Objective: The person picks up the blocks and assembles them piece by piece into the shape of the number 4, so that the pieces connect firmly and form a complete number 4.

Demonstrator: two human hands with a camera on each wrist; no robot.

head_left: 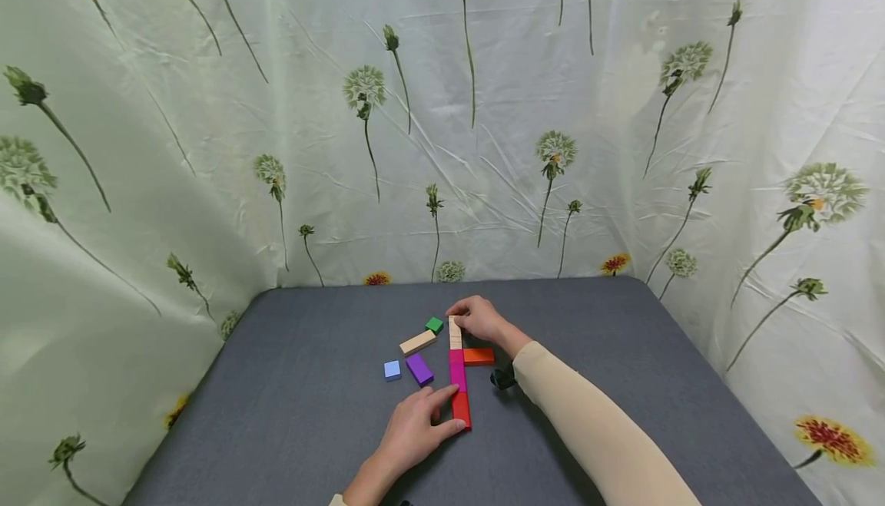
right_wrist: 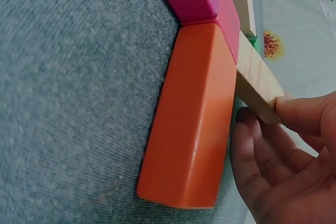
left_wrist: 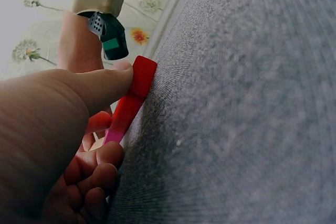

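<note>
A straight row of blocks lies on the table: a red block [head_left: 461, 411] nearest, a magenta block [head_left: 457, 369] in the middle, a plain wooden block [head_left: 455, 335] at the far end. Beside the magenta block, an orange block [right_wrist: 189, 119] juts out to the right. My right hand [head_left: 482, 318] pinches the wooden block's far end between thumb and fingers. On the row's left side rests my left hand [head_left: 413, 427], its thumb [left_wrist: 113, 85] touching the red block near its close end. Its index fingertip is by the red and magenta joint.
Left of the row lie a second wooden block [head_left: 418, 342], a green block [head_left: 434, 325], a purple block [head_left: 419, 370] and a light blue block [head_left: 392, 370]. The grey table [head_left: 311, 414] ends at a flower-printed curtain [head_left: 311, 107] behind and at both sides.
</note>
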